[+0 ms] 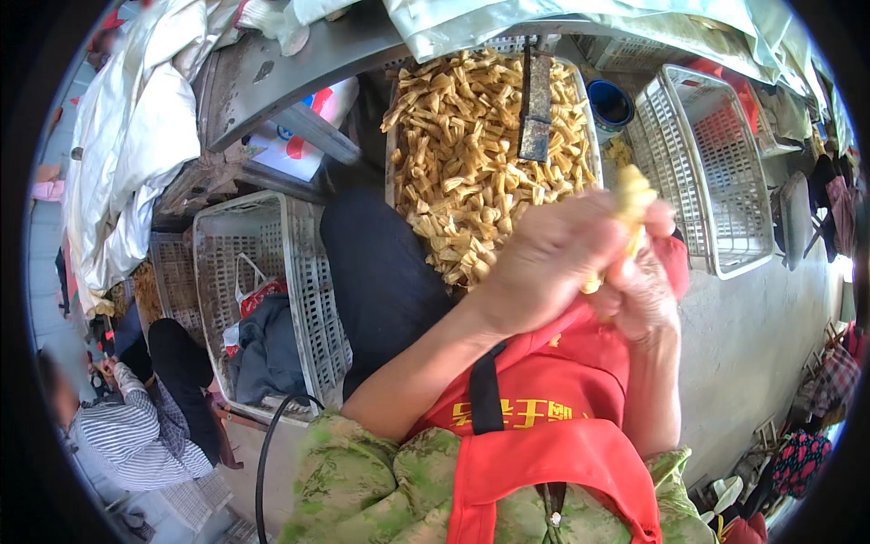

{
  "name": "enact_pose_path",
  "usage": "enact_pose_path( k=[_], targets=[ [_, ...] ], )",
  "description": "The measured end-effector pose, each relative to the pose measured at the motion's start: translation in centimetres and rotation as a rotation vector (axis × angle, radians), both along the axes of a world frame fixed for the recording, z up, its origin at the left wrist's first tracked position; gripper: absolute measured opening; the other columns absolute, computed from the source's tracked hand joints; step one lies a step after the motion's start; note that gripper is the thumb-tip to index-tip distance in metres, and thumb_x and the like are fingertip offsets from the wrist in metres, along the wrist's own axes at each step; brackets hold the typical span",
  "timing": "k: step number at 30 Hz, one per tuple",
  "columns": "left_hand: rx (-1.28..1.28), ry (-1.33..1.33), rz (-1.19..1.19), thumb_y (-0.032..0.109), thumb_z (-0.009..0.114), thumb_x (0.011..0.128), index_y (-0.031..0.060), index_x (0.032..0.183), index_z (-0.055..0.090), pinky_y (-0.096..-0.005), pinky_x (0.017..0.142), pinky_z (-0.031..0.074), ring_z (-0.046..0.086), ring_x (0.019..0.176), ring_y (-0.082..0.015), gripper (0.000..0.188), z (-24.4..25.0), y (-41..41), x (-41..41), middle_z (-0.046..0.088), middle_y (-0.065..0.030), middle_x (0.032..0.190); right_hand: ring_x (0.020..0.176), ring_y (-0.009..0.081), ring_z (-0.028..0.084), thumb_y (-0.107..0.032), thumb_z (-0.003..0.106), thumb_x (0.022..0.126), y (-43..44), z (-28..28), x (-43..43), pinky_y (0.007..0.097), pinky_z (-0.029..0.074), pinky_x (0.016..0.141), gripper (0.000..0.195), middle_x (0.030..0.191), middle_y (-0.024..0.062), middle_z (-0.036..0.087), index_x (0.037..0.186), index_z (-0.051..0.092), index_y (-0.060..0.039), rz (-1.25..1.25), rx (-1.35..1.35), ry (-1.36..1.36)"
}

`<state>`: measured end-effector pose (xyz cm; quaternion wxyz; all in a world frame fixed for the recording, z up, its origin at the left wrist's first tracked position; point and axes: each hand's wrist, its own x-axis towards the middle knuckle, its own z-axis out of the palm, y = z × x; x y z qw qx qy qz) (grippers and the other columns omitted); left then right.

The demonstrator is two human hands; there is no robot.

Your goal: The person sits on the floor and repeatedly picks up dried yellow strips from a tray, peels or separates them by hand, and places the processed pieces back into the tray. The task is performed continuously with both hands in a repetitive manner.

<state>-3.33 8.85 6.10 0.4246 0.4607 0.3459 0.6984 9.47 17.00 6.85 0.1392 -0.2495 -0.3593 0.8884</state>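
Observation:
My left hand point(557, 251) and my right hand point(639, 279) are close together above the red apron point(530, 387) on my lap. Between their fingers they hold a yellowish knotted piece point(633, 194), blurred by motion; which hand grips it more firmly is hard to tell. Just beyond my hands a white plastic crate point(593, 129) is heaped with many tan knotted pieces point(469, 156) that look like dried strips. A dark, worn metal bar point(535, 102) extends over the heap from the far side.
At the left stands a crate point(292, 272) with dark cloth and a red bag. Stacked crates point(707, 170) and a blue bucket point(610, 105) are at the right. A metal table edge point(292, 68) crosses the upper left. A co-worker in striped sleeves point(129, 435) sits lower left.

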Motion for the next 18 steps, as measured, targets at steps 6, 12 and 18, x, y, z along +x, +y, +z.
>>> enact_pose_path(
  k=[6, 12, 18],
  targets=[
    [0.067, 1.150, 0.585, 0.013, 0.059, 0.077, 0.0096, 0.072, 0.060, -0.0344, 0.081, 0.037, 0.058, 0.073, -0.0176, 0.006, -1.8, 0.4, -2.1, 0.062, -0.0025, 0.075, 0.051, 0.0067, 0.042, 0.004, 0.071, 0.059, 1.2, -0.9, -0.6, 0.0220, 0.031, 0.045, 0.013, 0.062, 0.0006, 0.049, 0.058, 0.058, -0.0003, -0.157, 1.198, -0.406],
    [-0.398, 0.520, 0.442, 0.001, 0.059, 0.081, -0.0015, 0.084, 0.066, -0.0234, 0.050, 0.044, 0.053, 0.053, -0.0116, 0.007, -2.2, -2.2, -3.1, 0.058, -0.0071, 0.062, 0.058, 0.0063, 0.051, 0.005, 0.070, 0.061, 0.6, -0.6, -1.3, 0.0194, 0.038, 0.049, 0.019, 0.070, 0.0028, 0.059, 0.079, 0.067, 0.0002, -0.280, 1.486, -0.378],
    [-0.364, 0.052, 0.161, 0.012, 0.066, 0.080, -0.0010, 0.093, 0.065, -0.0236, 0.064, 0.043, 0.051, 0.074, -0.0117, 0.019, -3.0, -1.9, -3.0, 0.049, -0.0058, 0.084, 0.059, 0.0046, 0.052, 0.001, 0.070, 0.071, -0.9, -2.3, -1.7, 0.0177, 0.040, 0.052, 0.022, 0.075, 0.0024, 0.063, 0.093, 0.067, 0.0014, -0.207, 0.881, -0.210]
  ],
)
